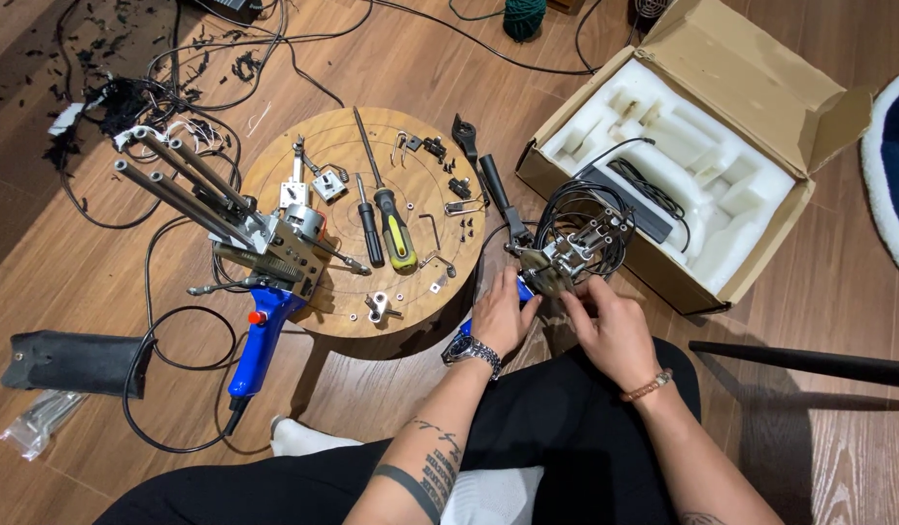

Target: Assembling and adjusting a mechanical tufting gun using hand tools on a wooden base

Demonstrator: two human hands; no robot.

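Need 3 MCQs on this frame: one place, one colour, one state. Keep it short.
1. Where do the two screwdrivers lie?
A. on the round wooden board
B. in the cardboard box
C. on the person's lap

2. What colour is the handle of the tool leaning at the board's left edge?
A. red
B. blue
C. green

3. How is the cardboard box?
A. taped shut
B. crushed flat
C. open, white foam insert showing

Answers: 1 A, both rest on the board's top. 2 B, its grip is blue with a red button. 3 C, flaps are up. The left hand and right hand hold a wired metal mechanism.
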